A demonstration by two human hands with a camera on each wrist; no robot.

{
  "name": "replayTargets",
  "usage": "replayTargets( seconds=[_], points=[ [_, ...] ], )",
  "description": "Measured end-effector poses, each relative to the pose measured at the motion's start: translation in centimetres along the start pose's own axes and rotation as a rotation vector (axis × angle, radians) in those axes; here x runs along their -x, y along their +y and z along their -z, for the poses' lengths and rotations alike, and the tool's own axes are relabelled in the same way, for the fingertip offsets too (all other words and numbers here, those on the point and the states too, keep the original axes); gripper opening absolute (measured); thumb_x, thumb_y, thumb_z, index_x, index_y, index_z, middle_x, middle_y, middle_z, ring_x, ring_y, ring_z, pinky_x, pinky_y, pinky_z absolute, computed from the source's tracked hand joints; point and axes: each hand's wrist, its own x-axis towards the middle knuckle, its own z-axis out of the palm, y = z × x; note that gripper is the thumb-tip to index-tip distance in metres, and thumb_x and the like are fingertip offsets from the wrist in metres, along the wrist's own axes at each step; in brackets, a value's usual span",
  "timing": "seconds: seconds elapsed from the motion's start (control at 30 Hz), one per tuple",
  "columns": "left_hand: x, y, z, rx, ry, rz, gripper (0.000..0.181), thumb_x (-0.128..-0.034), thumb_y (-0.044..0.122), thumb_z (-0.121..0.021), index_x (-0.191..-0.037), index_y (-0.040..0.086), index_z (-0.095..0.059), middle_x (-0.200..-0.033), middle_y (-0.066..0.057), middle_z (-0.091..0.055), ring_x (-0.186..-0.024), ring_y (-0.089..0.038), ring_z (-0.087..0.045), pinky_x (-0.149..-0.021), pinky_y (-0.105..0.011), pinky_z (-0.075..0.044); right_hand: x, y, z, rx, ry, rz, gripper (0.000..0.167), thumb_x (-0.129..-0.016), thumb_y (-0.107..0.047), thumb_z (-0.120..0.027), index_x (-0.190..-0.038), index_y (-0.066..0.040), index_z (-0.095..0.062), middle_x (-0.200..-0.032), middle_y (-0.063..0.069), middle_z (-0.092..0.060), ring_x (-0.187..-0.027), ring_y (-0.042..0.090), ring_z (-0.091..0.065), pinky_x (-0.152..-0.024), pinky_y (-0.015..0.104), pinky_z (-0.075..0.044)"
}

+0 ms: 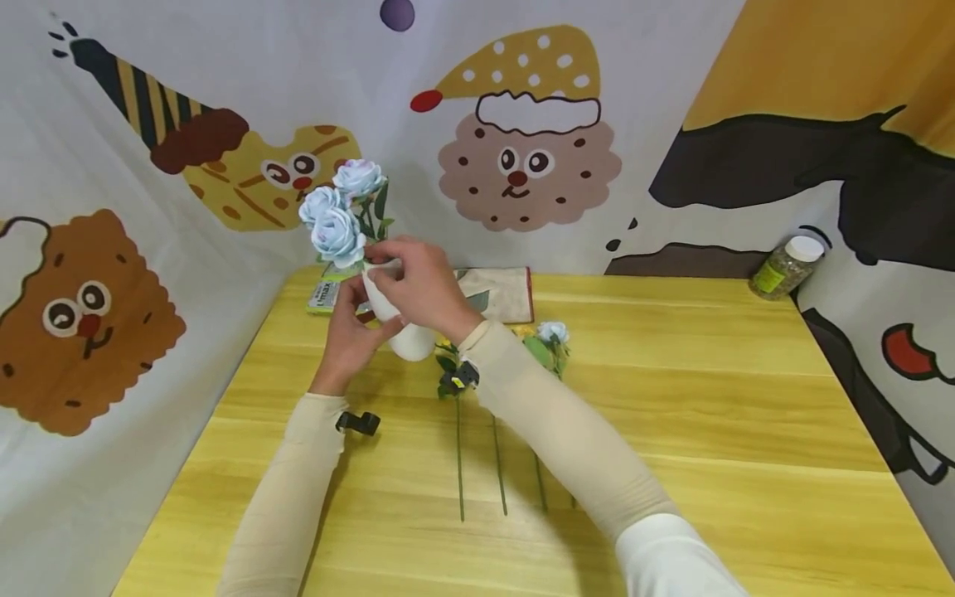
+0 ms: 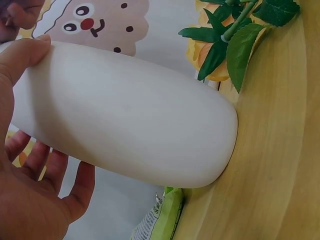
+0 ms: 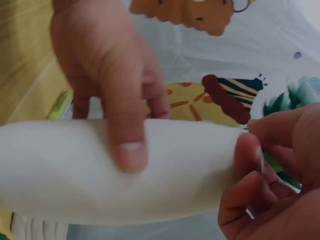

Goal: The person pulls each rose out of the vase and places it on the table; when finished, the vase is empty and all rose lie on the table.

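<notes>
Currently, white vase [image 2: 130, 115] sits left of centre in the head view, above the table [image 1: 671, 456], held by both hands. Tilted, not upright: long axis runs from the mouth at upper left to the rounded base at lower right. In the right wrist view it lies nearly level across the frame, mouth to the right; in the left wrist view, base to the right. Can't confirm base contact with the wood. Left hand [image 1: 351, 336] grips the body, thumb one side, fingers the other. Right hand [image 1: 425, 286] has its fingers curled at the mouth (stems or just rim in the pinch, can't tell). Three pale blue roses [image 1: 336, 232] stand directly beyond the mouth, heads to upper left; stem depth inside is hidden by the opaque wall. Other container: clear jar [image 1: 776, 278] at right edge of the table, white lid [image 1: 804, 248] on, brownish-green bits inside. Loose blue rose [image 1: 554, 332] and loose stems [image 1: 460, 464] lie right of the vase, stems pointing to frame bottom.
</notes>
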Motion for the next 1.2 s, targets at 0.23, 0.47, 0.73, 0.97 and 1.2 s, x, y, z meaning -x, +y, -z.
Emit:
replayTargets(
  seconds=[0.23, 0.47, 0.73, 0.97, 1.2],
  points=[
    [-0.1, -0.1, -0.1, 0.040, -0.007, 0.006, 0.077, -0.0871, 0.017, -0.088, -0.149, 0.010, -0.042, -0.137, -0.004, -0.051, -0.123, -0.020, -0.050, -0.105, -0.043, -0.047, 0.0, 0.5, -0.2, -0.107, 0.042, 0.004, 0.015, -0.101, -0.010, -0.070, -0.116, -0.009, -0.069, -0.111, 0.006, -0.074, -0.089, 0.018, -0.077, -0.077, 0.028, -0.061],
    [-0.1, -0.2, -0.2, 0.023, -0.005, 0.002, 0.078, -0.0868, 0.020, -0.089, -0.148, 0.010, -0.042, -0.138, -0.008, -0.051, -0.121, -0.021, -0.050, -0.101, -0.041, -0.048, 0.1, 0.3, 0.2, -0.129, 0.134, 0.051, 0.015, -0.102, -0.013, -0.070, -0.117, -0.009, -0.072, -0.101, 0.006, -0.076, -0.077, 0.013, -0.071, -0.067, 0.025, -0.057],
    [-0.2, -0.2, -0.2, 0.014, -0.004, 0.015, 0.079, -0.0874, 0.026, -0.089, -0.149, 0.011, -0.040, -0.139, -0.009, -0.051, -0.121, -0.022, -0.050, -0.103, -0.044, -0.048, 0.1, -0.6, 1.4, -0.142, 0.230, 0.066, 0.018, -0.102, -0.017, -0.071, -0.118, -0.010, -0.076, -0.110, 0.008, -0.081, -0.099, 0.018, -0.075, -0.088, 0.036, -0.060],
    [-0.2, 0.0, -0.2, 0.012, -0.002, 0.040, 0.084, -0.0862, 0.025, -0.089, -0.152, 0.011, -0.039, -0.141, -0.009, -0.051, -0.124, -0.020, -0.051, -0.105, -0.044, -0.047, 0.5, -1.3, 2.6, -0.199, 0.303, 0.086, 0.020, -0.102, -0.017, -0.072, -0.120, -0.010, -0.075, -0.111, 0.008, -0.079, -0.099, 0.019, -0.077, -0.084, 0.030, -0.062],
    [0.0, 0.0, -0.3, 0.029, 0.010, 0.029, 0.082, -0.0849, 0.021, -0.090, -0.151, 0.010, -0.041, -0.140, -0.008, -0.052, -0.123, -0.019, -0.051, -0.103, -0.043, -0.048, 1.1, -1.0, 3.9, -0.317, 0.394, 0.171, 0.024, -0.100, -0.011, -0.073, -0.123, -0.002, -0.072, -0.115, 0.015, -0.077, -0.097, 0.024, -0.078, -0.085, 0.030, -0.064]
  ],
)
